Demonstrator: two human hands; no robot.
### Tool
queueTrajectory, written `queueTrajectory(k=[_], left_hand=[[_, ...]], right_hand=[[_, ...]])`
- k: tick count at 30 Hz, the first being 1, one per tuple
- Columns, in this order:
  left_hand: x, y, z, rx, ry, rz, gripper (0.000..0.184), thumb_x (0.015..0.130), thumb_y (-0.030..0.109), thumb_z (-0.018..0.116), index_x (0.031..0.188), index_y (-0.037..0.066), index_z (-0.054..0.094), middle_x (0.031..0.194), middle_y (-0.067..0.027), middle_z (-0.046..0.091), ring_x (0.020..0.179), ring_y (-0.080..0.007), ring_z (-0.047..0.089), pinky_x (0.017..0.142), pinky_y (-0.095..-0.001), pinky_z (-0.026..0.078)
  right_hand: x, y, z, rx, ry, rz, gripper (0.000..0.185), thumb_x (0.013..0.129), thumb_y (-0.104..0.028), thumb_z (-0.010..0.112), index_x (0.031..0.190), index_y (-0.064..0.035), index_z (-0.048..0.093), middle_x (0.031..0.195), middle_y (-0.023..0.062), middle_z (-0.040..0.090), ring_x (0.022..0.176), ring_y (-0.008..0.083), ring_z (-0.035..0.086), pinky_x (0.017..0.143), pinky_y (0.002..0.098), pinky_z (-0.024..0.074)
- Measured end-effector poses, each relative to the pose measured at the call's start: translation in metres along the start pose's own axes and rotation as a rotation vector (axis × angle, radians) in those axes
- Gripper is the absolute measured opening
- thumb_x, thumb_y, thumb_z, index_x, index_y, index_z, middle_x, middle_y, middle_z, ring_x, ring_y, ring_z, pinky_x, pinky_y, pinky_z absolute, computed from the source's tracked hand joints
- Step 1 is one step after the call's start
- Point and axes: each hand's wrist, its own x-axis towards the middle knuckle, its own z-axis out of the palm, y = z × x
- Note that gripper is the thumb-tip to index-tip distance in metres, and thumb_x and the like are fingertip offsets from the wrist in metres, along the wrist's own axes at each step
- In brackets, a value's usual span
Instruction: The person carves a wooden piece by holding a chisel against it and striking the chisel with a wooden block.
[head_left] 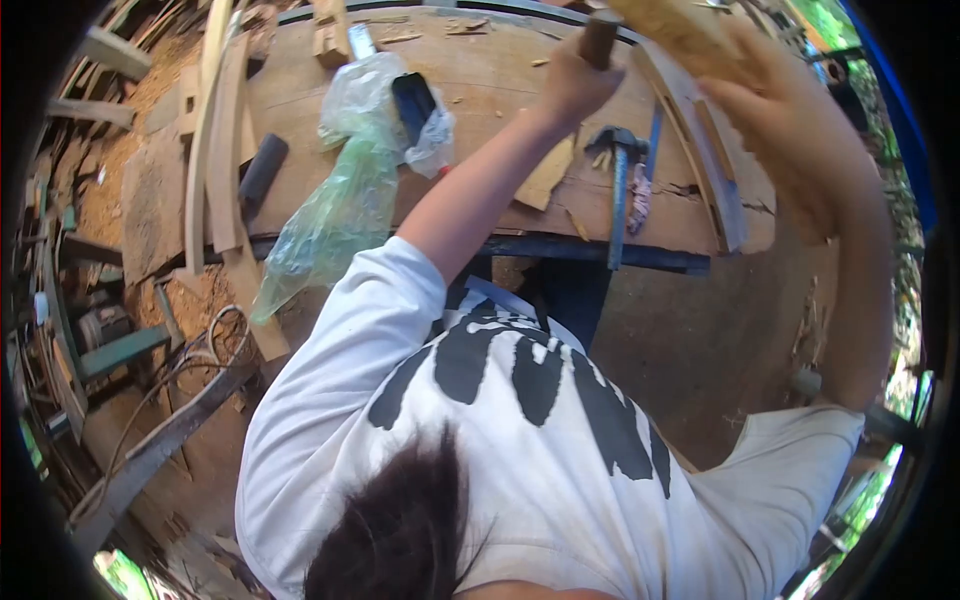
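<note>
My left hand [578,88] is closed around a dark brown wooden handle [600,40] at the top of the view; its far part is out of sight. At the upper right, my right hand [775,105], smeared by motion, grips a thick yellowish wooden block [690,38] raised close to the camera. Below the hands, a claw hammer [620,185] with a blue handle lies on the wooden work surface [480,90]. Beside it are a thin blue strip [655,135] and a small patterned item [640,198]. A long board [690,150] lies to the right.
A greenish plastic bag [340,200] with a dark object [413,105] lies left of my left arm. Further left are a dark cylinder [263,170], long wooden strips [228,140] and sawdust [150,130]. A cable [150,420] runs by a metal bar [160,450] at the lower left.
</note>
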Motion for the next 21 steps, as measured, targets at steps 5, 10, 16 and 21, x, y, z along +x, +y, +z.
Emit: queueTrajectory(k=[5, 10, 16, 21], left_hand=[[-0.004, 0.015, -0.006, -0.004, 0.028, -0.085, 0.022, 0.071, 0.010, 0.071, 0.088, 0.002, 0.058, 0.075, -0.0084, 0.062, 0.071, -0.0162, 0.060, 0.068, -0.0322, 0.049], [-0.004, 0.013, 0.000, -0.119, 0.062, -0.046, 0.021, 0.072, 0.009, 0.068, 0.089, 0.001, 0.059, 0.078, -0.0099, 0.064, 0.073, -0.0167, 0.062, 0.070, -0.0332, 0.050], [-0.004, 0.018, -0.004, 0.028, 0.032, -0.104, 0.019, 0.072, 0.009, 0.067, 0.088, 0.001, 0.059, 0.077, -0.0112, 0.064, 0.072, -0.0182, 0.062, 0.069, -0.0334, 0.050], [-0.003, 0.017, -0.005, -0.005, 0.036, -0.050, 0.019, 0.073, 0.009, 0.067, 0.088, 0.001, 0.059, 0.076, -0.0108, 0.063, 0.071, -0.0182, 0.061, 0.068, -0.0334, 0.050]], right_hand=[[0.008, 0.020, -0.016, 0.292, 0.217, 0.090, 0.052, 0.091, -0.027, 0.062, 0.134, -0.0008, 0.048, 0.109, 0.0147, 0.064, 0.094, 0.0183, 0.064, 0.081, 0.0317, 0.0519], [0.000, 0.019, 0.028, 0.129, -0.044, -0.017, 0.047, 0.091, -0.025, 0.060, 0.130, -0.0021, 0.050, 0.107, 0.0149, 0.065, 0.099, 0.0229, 0.064, 0.089, 0.0370, 0.0488], [0.001, 0.002, -0.008, 0.271, 0.054, 0.112, 0.047, 0.092, -0.028, 0.061, 0.131, -0.0038, 0.051, 0.097, 0.0083, 0.064, 0.085, 0.0126, 0.062, 0.071, 0.0264, 0.0491], [0.010, 0.030, -0.008, 0.358, 0.247, 0.221, 0.049, 0.093, -0.029, 0.062, 0.131, -0.0011, 0.050, 0.097, 0.0072, 0.065, 0.085, 0.0109, 0.063, 0.071, 0.0230, 0.0502]])
